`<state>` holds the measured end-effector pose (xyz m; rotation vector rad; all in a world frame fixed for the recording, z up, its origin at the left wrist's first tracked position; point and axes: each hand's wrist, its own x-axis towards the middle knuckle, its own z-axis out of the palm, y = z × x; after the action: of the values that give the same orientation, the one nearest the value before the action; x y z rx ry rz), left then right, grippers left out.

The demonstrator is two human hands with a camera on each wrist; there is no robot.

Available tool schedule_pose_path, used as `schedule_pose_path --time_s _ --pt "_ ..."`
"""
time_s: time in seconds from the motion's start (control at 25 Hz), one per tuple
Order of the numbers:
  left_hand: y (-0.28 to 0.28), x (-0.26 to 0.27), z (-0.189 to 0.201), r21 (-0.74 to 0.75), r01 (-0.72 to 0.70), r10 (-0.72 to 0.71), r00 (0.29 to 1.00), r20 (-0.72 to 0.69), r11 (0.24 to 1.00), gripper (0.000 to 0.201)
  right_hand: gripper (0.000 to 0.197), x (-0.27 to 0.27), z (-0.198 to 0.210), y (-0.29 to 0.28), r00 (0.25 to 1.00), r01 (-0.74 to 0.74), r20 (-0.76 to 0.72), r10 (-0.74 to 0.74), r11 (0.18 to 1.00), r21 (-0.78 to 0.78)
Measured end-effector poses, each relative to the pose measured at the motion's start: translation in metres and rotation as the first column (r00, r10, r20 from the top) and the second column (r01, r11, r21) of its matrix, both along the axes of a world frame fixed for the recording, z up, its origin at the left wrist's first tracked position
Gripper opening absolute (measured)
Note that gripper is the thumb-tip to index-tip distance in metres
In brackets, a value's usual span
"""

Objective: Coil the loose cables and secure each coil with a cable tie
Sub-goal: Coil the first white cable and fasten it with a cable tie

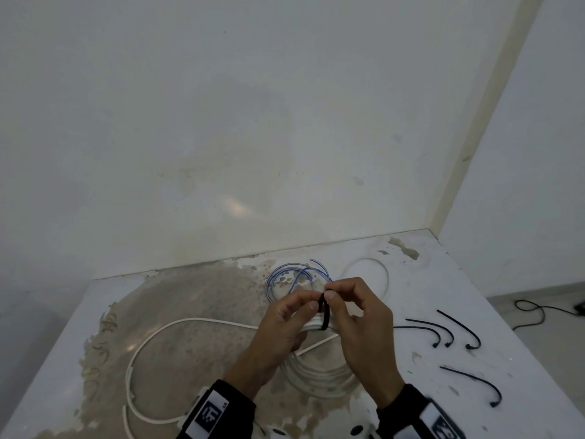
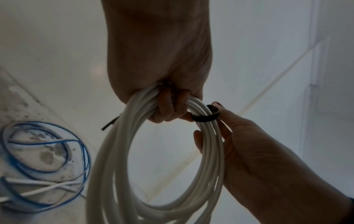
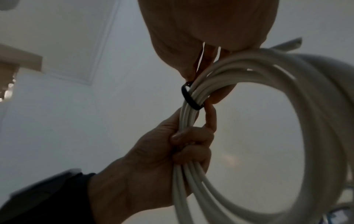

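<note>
Left hand (image 1: pixel 278 331): clenched round the white coil (image 2: pixel 153 166), lifted just above the table (image 1: pixel 79 359).
Right hand (image 1: pixel 357 324): pinching the black cable tie (image 1: pixel 324 313) looped round the coil.
Advice: keep strands bunched; pull tail snug.
Surface: worn, stained; blue cable (image 1: pixel 294 277) beyond coil, spare ties (image 1: pixel 456 331) right of it.
Room: white walls.

A bare indoor room corner: worn, stained white table (image 1: pixel 196 312) against plain white walls (image 1: pixel 221 122), tiled floor (image 1: pixel 538 312).
</note>
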<state>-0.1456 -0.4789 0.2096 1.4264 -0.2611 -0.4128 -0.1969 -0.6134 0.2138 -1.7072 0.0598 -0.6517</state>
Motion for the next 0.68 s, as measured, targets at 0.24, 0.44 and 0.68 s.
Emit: schedule_pose_path --time_s 0.24,0.44,0.68 --pt "-0.010 -0.004 0.004 -0.007 -0.014 0.014 1.000 -0.006 1.000 0.026 0.007 0.005 0.006 -0.017 1.000 0.026 0.009 -0.025 0.914 -0.404" --pt "-0.010 -0.002 0.014 0.002 0.003 -0.003 1.000 0.025 1.000 0.015 0.012 0.012 0.016 -0.030 0.993 -0.118 -0.039 0.111 0.928 -0.352" --pt "-0.013 0.000 0.027 0.111 0.180 -0.176 0.983 -0.043 0.977 0.021 0.013 0.021 0.043 -0.052 0.991 -0.105 -0.099 0.089 0.981 -0.166"
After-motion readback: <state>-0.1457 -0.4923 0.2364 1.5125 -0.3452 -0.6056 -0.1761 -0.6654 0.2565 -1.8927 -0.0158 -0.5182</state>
